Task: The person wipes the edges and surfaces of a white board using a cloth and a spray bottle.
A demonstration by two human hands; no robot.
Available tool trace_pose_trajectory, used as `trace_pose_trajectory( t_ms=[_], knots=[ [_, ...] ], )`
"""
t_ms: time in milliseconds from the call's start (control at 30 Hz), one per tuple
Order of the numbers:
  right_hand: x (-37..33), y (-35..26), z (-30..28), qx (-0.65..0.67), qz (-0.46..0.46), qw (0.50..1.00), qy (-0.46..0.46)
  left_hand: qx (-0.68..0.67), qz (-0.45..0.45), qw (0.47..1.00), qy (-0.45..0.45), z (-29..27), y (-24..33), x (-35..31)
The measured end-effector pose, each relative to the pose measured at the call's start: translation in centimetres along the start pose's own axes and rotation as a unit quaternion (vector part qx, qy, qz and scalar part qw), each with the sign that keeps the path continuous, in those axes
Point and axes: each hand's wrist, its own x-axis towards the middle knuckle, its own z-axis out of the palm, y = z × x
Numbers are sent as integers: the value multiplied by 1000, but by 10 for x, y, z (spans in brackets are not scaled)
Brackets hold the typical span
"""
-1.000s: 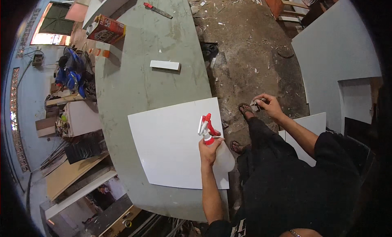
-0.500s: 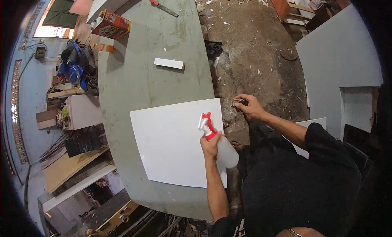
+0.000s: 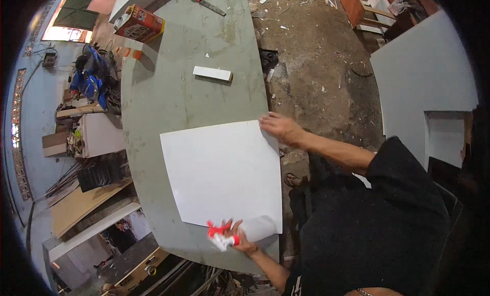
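Note:
My left hand (image 3: 245, 242) is closed around the neck of a spray bottle (image 3: 259, 226) with a whitish body and a red and white trigger head. The bottle is tipped nearly sideways over the near-left edge of a flat white panel (image 3: 219, 171). At the panel's opposite corner is my right hand (image 3: 282, 129), its fingers stretched out and slightly blurred. Its palm side is hidden, so anything beneath it does not show. The panel lies flat on a long greenish-grey table (image 3: 153, 99).
On the table are a short white block (image 3: 213, 73), a red-handled cutter (image 3: 207, 4) and a red-orange can (image 3: 139, 24). Debris litters the floor (image 3: 326, 76). Large pale boards (image 3: 418, 82) stand on the right. Boards and a blue machine (image 3: 91, 79) fill the left side.
My left hand has moved the spray bottle down the picture and tipped it further. My right hand has swung from beside the table onto the panel's corner, its pinching fingers now straightened.

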Motion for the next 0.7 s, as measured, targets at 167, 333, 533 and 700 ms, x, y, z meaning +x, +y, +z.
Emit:
trace_pose_trajectory(
  t_ms=[167, 333, 533, 700],
  knots=[
    [-37, -54, 34, -63, -70, 993, -71, 150, -29, 967, 206, -185, -77, -76],
    [-36, -72, 43, -195, 77, 977, -34, 287, -16, 900, 328, -208, -91, -89],
    [-17, -67, 49, -202, 151, 968, 14, 302, -5, 892, 336, -212, -103, -98],
    [-35, -92, 72, -233, 141, 962, 8, 322, 21, 886, 332, -223, -112, -100]
  ],
)
